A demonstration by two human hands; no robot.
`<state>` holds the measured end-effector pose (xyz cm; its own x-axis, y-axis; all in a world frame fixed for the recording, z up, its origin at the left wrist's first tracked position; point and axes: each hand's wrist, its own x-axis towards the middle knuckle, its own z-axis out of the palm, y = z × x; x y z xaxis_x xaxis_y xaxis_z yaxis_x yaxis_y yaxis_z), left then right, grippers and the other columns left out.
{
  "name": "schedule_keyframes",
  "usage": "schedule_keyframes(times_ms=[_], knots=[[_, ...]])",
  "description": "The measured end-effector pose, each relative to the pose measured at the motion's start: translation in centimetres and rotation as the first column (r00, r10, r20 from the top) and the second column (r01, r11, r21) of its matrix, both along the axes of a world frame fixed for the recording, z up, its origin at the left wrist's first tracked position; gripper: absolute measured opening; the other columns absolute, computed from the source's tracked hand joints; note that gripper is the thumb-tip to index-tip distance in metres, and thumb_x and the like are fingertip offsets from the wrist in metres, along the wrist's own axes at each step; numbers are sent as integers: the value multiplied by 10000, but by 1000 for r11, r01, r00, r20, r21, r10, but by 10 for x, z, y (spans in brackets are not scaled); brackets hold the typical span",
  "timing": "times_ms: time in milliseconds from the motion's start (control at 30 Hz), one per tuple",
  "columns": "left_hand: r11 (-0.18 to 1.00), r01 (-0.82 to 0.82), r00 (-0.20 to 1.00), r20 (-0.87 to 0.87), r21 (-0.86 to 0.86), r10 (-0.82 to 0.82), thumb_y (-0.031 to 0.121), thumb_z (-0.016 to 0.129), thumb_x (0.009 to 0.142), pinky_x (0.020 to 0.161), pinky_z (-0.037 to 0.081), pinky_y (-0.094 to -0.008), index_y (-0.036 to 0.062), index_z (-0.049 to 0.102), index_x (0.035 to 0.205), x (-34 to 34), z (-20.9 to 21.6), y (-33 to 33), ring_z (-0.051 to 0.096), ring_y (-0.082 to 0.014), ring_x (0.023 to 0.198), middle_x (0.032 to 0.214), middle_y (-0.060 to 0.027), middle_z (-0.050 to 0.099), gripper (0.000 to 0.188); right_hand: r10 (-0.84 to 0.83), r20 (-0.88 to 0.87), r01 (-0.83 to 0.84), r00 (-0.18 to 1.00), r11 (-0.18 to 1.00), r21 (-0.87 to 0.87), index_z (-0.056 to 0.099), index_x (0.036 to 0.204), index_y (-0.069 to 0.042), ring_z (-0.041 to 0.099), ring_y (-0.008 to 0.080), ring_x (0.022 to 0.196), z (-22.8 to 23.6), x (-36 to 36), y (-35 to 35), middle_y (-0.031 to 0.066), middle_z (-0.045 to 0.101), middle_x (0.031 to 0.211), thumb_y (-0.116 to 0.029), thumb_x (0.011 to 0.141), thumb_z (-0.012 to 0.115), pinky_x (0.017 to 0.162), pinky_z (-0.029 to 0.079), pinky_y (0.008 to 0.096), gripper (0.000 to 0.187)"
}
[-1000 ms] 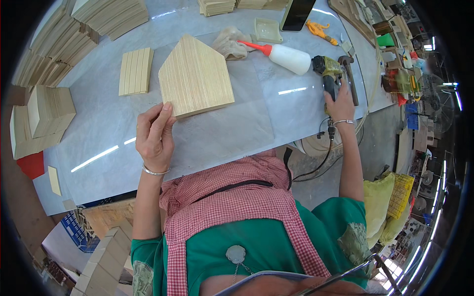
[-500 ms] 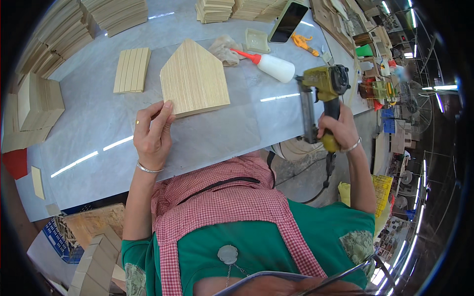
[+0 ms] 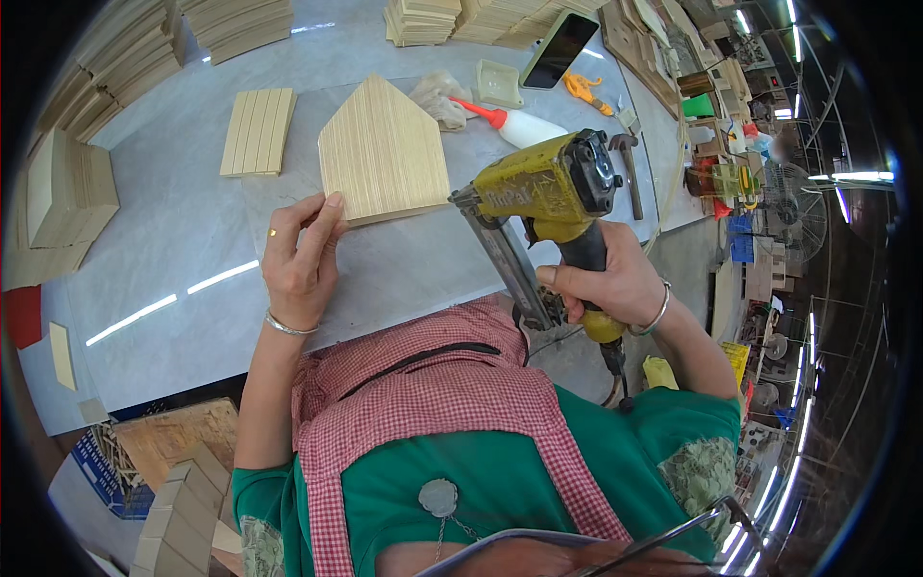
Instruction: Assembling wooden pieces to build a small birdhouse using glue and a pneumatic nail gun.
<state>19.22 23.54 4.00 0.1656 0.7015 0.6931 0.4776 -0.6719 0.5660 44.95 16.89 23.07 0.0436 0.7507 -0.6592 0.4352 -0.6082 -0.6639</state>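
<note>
A house-shaped wooden panel [image 3: 383, 149] lies flat on the pale table [image 3: 173, 250]. My left hand [image 3: 300, 258] rests on the table with its fingertips touching the panel's near left corner. My right hand [image 3: 615, 281] grips the handle of a yellow pneumatic nail gun [image 3: 543, 197], held in the air over the table's near edge, just right of the panel. The gun's long magazine points down toward my body.
A slatted wooden piece [image 3: 258, 131] lies left of the panel. A white glue bottle with red tip [image 3: 514, 122], a cloth [image 3: 437, 96], a phone [image 3: 560, 48] and a hammer [image 3: 630, 168] sit behind. Stacks of wooden pieces [image 3: 240, 19] line the far and left edges.
My right hand has picked up the nail gun from the table's right side and brought it left, close to the panel. My left hand stays at the panel's corner.
</note>
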Motion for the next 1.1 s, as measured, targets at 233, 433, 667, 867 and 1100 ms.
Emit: schedule_keyframes(times_ms=[233, 433, 667, 867, 1100], knots=[[1000, 5, 1000, 0, 0, -5, 12, 701, 773, 647, 516, -283, 27, 670, 1046, 0, -1, 0, 605, -207, 783, 950, -115, 625, 276, 32, 11, -32, 999, 999, 7, 536, 1009, 84, 564, 96, 478, -2, -3, 3, 39, 569, 592, -138, 798, 687, 443, 459, 256, 341], [1000, 2, 1000, -7, -15, -2, 16, 704, 770, 649, 513, -284, 20, 671, 1039, -1, 0, 0, 601, -209, 778, 948, -115, 627, 271, 47, 32, -47, 998, 999, 4, 537, 1017, 84, 568, 100, 478, -3, -4, 3, 44, 572, 592, -142, 790, 687, 441, 458, 259, 353], [1000, 11, 1000, 5, -6, -11, 9, 702, 768, 633, 511, -286, 16, 669, 1041, -1, 0, 1, 598, -210, 765, 945, -116, 626, 276, 58, 54, -59, 997, 998, 18, 534, 1004, 91, 572, 102, 489, 4, -17, 5, 49, 578, 593, -149, 782, 688, 453, 456, 253, 361], [999, 31, 998, 46, -8, -31, -38, 716, 715, 602, 505, -288, 38, 657, 1074, -1, -2, 1, 593, -210, 757, 918, -112, 609, 371, 145, 70, -141, 987, 988, -56, 538, 982, 91, 570, 91, 494, 3, -34, 18, 44, 582, 591, -170, 773, 681, 459, 450, 249, 364], [999, 48, 997, 55, -5, -47, -41, 719, 707, 614, 504, -295, 35, 648, 1088, -1, 0, 2, 590, -215, 766, 921, -107, 607, 395, 141, 77, -137, 987, 989, -54, 552, 955, 52, 567, 101, 490, 1, -38, 19, 46, 576, 591, -129, 797, 694, 456, 472, 262, 279]])
